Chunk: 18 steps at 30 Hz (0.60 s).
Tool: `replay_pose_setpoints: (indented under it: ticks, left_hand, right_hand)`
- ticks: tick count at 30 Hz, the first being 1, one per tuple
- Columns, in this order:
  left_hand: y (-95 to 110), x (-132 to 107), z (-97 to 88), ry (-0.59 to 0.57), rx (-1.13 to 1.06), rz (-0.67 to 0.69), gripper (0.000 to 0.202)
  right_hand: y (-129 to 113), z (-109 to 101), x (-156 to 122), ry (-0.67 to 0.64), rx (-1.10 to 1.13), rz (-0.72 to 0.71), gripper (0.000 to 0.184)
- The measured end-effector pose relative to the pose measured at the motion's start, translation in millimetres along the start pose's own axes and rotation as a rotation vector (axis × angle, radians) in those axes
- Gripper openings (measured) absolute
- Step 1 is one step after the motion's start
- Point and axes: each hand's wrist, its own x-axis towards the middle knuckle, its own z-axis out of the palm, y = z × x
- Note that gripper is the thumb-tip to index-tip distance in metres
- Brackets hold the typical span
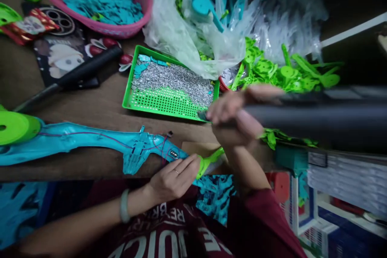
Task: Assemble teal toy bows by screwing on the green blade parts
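Note:
A long turquoise plastic toy shell (99, 139) lies along the front of the table, its inside facing up, with thin dark red wires running through it. Its left end carries a round lime-green part (19, 127). My left hand (175, 177) grips the shell's right end, beside a lime-green curved piece (208, 163). My right hand (234, 115), blurred by motion, is closed around a thick black electric screwdriver (305, 115) near the tray's right corner. A small dark tip shows past the fingers. Heaped silver screws (172, 78) fill much of the green perforated tray (157, 102).
A pink basket (146, 10) of small turquoise parts stands at the back left. A black-handled tool (87, 68) lies left of the tray. Clear plastic bags (193, 40) and loose lime-green parts (269, 68) crowd the back right. White boxes (347, 177) are stacked at lower right.

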Motion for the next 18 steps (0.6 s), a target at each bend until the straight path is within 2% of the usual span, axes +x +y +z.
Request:
replay_pose_setpoints:
  ticks: [3,6,11,18]
  left_hand:
    - [-0.2,0.1,0.0,-0.014,0.027,-0.02,0.034]
    - [-1.8,2.4,-1.9,-0.006,0.008,-0.02,0.034]
    - [-5.0,5.6,-3.8,0.009,-0.019,-0.001,0.033]
    - [-4.9,3.4,-4.4,-0.054,0.006,-0.007,0.033]
  right_hand:
    - [54.1,32.0,25.3,0.076,0.067,-0.036,0.029]
    - [83.3,40.4,24.8,0.044,0.125,-0.022,0.026]
    - [86.3,33.7,18.5,0.017,0.116,0.009,0.026]
    - [87.3,33.9,18.1,0.057,0.111,0.013,0.023]
